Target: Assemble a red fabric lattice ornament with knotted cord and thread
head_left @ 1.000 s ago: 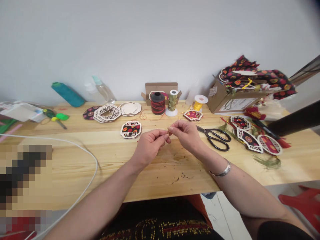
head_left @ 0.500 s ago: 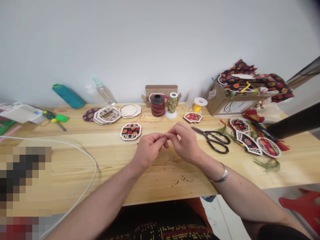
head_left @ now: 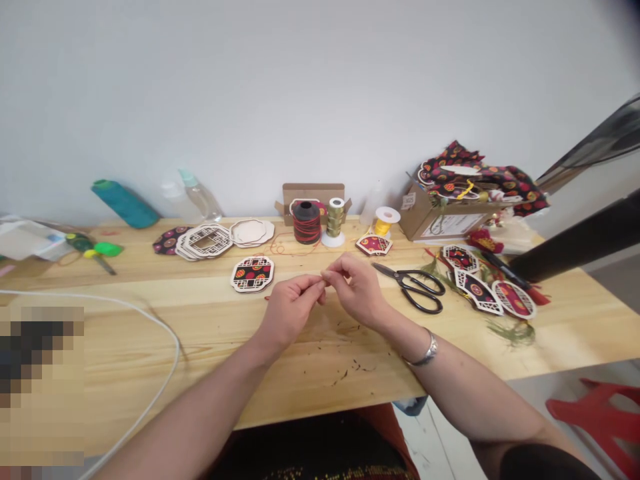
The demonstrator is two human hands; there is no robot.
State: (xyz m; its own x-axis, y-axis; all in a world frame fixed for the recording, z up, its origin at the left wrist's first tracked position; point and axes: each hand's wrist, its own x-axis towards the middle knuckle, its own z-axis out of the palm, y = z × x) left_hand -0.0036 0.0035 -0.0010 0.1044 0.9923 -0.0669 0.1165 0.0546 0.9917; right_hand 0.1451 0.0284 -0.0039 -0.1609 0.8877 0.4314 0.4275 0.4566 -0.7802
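Observation:
My left hand (head_left: 291,308) and my right hand (head_left: 357,288) meet above the middle of the wooden table (head_left: 200,353). Both are closed, thumb against fingers, fingertips touching or nearly so. Whatever is pinched between them is too small to make out. A bit of red cord (head_left: 267,298) shows beside my left hand; I cannot tell whether it is held or lies on the table. Just beyond that hand lies a patterned fabric piece in a white lattice frame (head_left: 252,274). Black-handled scissors (head_left: 415,285) lie to the right of my right hand.
Along the wall stand a red-and-black cord spool (head_left: 307,223), a gold thread spool (head_left: 336,220), a yellow spool (head_left: 384,221) and an open small box (head_left: 313,190). White frames (head_left: 210,241) lie left. Finished ornaments (head_left: 477,293), a fabric-topped carton (head_left: 440,217) and a black post (head_left: 575,233) are right.
The whole view has shifted slightly, so the table things appear lower and further left. My hands keep the same pinched pose, fingertips together.

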